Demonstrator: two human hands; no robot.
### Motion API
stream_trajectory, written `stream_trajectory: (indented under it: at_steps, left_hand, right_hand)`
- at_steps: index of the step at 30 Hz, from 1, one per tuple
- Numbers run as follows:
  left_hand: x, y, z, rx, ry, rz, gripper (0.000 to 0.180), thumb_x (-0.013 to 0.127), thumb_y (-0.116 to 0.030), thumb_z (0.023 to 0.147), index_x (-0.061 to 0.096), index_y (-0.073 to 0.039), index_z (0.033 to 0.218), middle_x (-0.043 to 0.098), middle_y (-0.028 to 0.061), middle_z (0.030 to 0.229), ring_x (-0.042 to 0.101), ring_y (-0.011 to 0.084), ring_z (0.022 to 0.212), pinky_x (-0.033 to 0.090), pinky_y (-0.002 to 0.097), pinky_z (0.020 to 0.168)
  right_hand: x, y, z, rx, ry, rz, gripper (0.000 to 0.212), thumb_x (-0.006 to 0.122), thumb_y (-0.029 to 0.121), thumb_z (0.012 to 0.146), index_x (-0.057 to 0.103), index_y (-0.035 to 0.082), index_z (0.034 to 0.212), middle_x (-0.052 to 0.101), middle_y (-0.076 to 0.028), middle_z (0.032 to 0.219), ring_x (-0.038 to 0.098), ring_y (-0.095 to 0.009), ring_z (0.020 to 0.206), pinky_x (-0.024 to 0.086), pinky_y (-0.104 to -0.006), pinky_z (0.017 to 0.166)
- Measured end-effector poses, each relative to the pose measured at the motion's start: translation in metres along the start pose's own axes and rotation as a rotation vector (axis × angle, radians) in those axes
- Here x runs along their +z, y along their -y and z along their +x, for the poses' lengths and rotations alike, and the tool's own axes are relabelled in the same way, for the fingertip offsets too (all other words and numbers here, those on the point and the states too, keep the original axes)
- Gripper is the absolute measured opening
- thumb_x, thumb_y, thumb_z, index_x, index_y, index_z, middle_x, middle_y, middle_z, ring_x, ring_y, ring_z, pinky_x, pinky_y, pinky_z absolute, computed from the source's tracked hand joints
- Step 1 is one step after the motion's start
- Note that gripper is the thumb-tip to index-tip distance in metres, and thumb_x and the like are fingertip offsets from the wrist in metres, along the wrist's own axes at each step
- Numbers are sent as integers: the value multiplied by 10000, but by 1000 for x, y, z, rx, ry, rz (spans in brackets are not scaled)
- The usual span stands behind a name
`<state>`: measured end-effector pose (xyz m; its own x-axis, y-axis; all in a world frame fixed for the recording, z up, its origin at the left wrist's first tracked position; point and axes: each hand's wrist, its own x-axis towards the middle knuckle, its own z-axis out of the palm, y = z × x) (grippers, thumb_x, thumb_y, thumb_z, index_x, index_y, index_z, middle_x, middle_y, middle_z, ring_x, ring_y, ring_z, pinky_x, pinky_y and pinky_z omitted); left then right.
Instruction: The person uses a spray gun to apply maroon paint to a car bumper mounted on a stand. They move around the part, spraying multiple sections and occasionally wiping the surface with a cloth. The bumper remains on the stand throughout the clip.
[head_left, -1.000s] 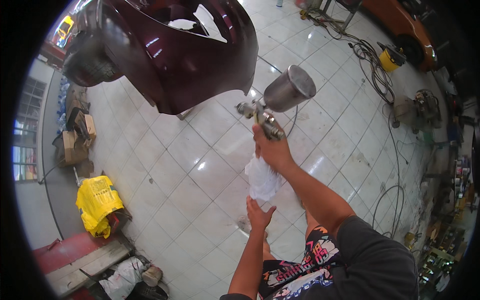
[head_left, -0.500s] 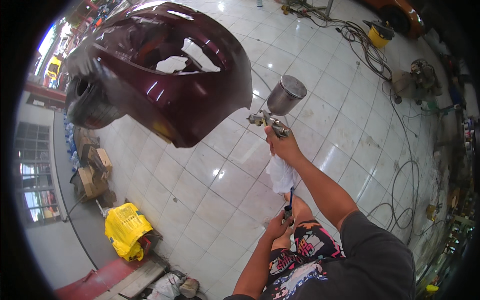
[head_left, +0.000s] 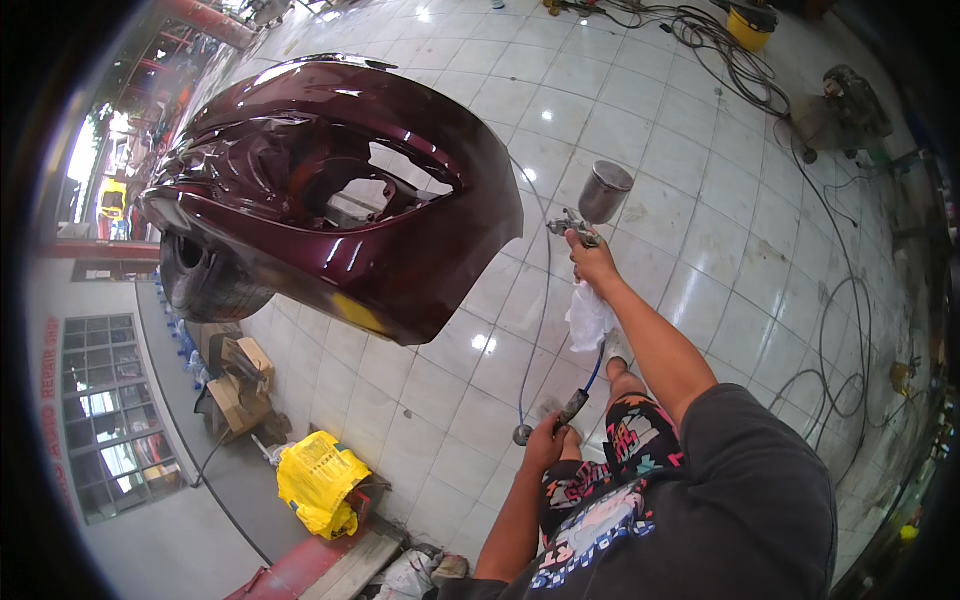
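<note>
Right hand (head_left: 592,262), arm outstretched, grips the spray gun (head_left: 596,205); lowered left hand (head_left: 545,447) pinches the hose (head_left: 573,405).

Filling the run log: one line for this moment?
right hand: grips metal-cup spray gun | left hand: holds blue hose | glossy maroon bumper

A single head-worn fisheye view looks steeply down from the person's head onto the white tiled floor (head_left: 700,250), facing forward past both forearms that enter from the lower edge; the hanging maroon bumper (head_left: 330,190) sits close, upper left
</note>
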<state>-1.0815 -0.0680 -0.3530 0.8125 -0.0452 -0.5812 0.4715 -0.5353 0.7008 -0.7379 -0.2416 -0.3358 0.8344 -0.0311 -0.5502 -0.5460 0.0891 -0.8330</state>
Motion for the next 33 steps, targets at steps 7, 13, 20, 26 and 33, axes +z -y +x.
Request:
stream_trajectory:
  at_steps: [7, 13, 20, 26, 33]
  left_hand:
    - [-59, 14, -38, 312, 168, 216, 289, 675, -285, 941, 623, -1, 951, 636, 231, 841, 640, 435, 834, 482, 490, 714]
    - [-94, 11, -67, 301, 323, 305, 269, 670, -289, 936, 638, -23, 964, 657, 226, 895, 640, 431, 878, 491, 497, 740]
    - [-93, 0, -54, 456, 172, 226, 261, 682, -252, 923, 664, 1, 985, 643, 206, 1075, 634, 399, 998, 507, 465, 804]
    - [-98, -55, -27, 452, 261, 273, 218, 654, -226, 942, 681, -27, 1026, 669, 217, 899, 660, 413, 894, 515, 468, 760]
    - [-107, -125, -6, 335, 270, 249, 226, 633, -253, 968, 668, -33, 1004, 666, 230, 815, 653, 434, 799, 492, 469, 685]
  right_hand:
    - [25, 59, -155, -239, 217, 7, 508, 661, 463, 980, 550, 136, 1353, 529, 34, 722, 461, -66, 536, 422, -256, 484]
    - [57, 82, -270, -326, 423, -141, 514, 680, 403, 979, 581, 107, 1388, 592, 27, 733, 524, -58, 554, 444, -253, 484]
    - [51, 101, -239, -376, 370, -169, 331, 707, 390, 962, 661, 117, 1143, 530, 50, 643, 478, -56, 514, 420, -254, 456]
    - [19, 122, -138, -273, 160, -374, 433, 703, 461, 945, 693, 99, 1183, 722, -91, 898, 655, -179, 787, 532, -336, 747]
    - [-6, 85, -11, -571, -251, -573, 501, 679, 503, 949, 623, 148, 1298, 625, -41, 721, 562, -129, 505, 467, -323, 445]
